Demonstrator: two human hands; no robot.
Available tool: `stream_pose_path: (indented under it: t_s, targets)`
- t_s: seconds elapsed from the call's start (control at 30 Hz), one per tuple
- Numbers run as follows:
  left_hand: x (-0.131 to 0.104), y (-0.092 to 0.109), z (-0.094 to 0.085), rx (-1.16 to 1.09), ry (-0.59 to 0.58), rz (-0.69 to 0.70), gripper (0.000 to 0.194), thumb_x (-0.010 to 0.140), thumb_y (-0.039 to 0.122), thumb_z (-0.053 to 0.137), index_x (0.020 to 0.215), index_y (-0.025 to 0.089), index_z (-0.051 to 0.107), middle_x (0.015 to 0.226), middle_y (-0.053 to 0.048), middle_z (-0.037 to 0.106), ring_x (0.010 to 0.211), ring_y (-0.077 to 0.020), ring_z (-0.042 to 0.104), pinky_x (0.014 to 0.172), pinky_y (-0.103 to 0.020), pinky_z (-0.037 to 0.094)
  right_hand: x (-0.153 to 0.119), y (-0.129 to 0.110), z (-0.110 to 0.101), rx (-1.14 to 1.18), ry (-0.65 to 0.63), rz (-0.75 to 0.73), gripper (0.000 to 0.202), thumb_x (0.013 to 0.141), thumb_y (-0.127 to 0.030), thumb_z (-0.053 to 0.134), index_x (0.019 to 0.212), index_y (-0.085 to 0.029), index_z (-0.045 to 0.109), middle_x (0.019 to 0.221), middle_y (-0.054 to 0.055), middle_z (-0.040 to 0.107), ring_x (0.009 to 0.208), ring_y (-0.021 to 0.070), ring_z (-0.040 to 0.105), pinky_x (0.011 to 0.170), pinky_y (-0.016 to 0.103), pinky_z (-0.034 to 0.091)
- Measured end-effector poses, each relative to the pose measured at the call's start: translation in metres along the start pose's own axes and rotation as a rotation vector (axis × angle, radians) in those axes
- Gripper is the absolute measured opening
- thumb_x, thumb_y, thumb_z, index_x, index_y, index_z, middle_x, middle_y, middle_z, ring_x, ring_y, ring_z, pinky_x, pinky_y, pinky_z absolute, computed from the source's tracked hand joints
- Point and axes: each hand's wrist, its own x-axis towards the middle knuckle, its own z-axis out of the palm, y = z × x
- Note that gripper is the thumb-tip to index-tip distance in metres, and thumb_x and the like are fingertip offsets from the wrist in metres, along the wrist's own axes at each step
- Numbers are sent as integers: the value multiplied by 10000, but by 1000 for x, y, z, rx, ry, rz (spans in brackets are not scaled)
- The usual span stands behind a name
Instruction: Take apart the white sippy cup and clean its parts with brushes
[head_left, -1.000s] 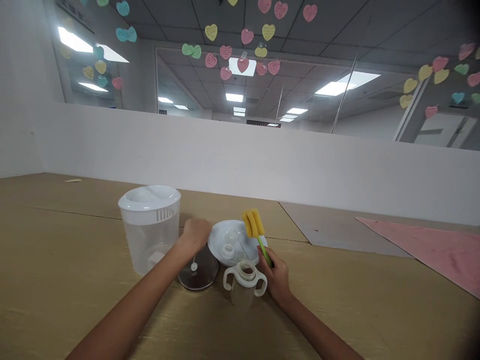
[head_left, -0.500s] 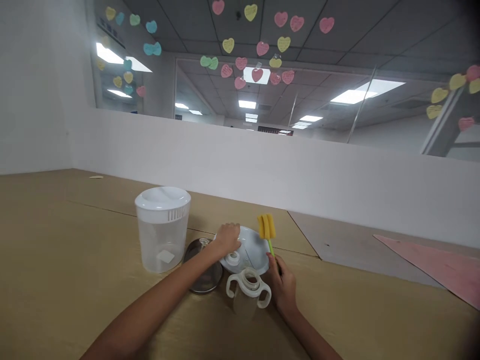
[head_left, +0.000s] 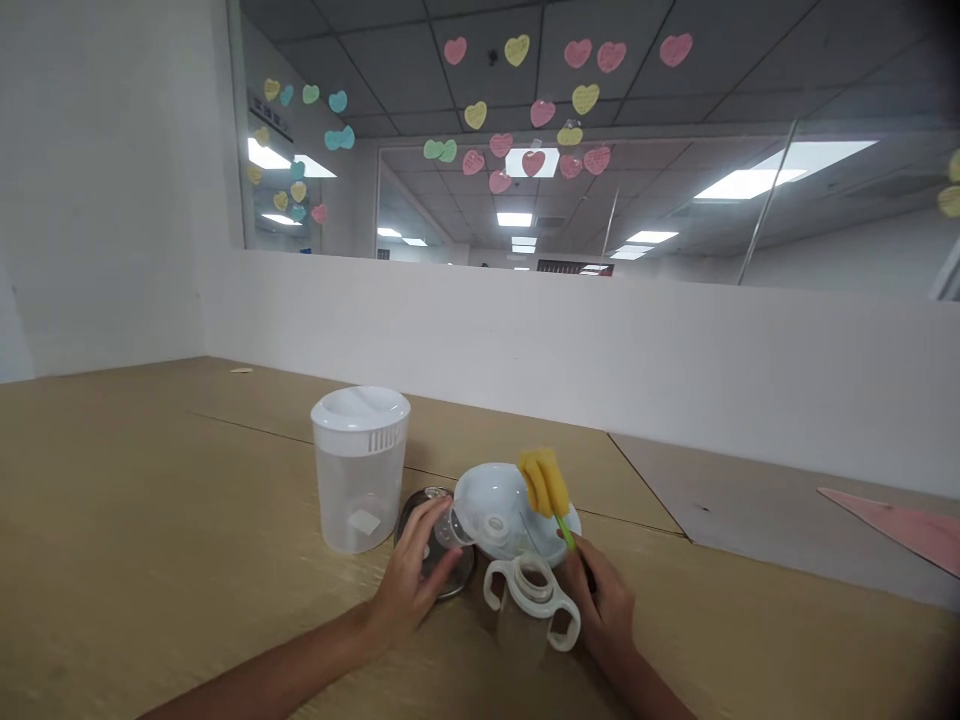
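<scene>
The left hand [head_left: 401, 595] has drawn back from the bowl [head_left: 484, 482], now holding a clear cap [head_left: 454, 528]; with the right hand [head_left: 606, 605] gripping the sponge brush [head_left: 553, 485], both are occupied. The two-handled bottle [head_left: 525, 615] stands between them.

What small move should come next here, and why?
Probably ease the clear, cup-shaped plastic piece in the left hand toward the yellow sponge brush in the right hand: both are held, and a gap separates them.
</scene>
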Motion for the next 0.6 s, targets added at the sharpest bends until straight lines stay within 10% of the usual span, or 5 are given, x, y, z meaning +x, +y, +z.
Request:
stream_pose_path:
  t_s: [0.6]
  targets:
    - [4, -10, 1, 43, 83, -91, 394, 916, 320, 425, 1302, 243, 396, 1305, -90, 425, 1221, -233, 419, 1011, -401, 391, 4, -15, 0, -203, -2, -273, 294, 863, -142, 494, 1095, -229, 651, 836, 47, 558, 695, 103, 535, 608, 210, 416]
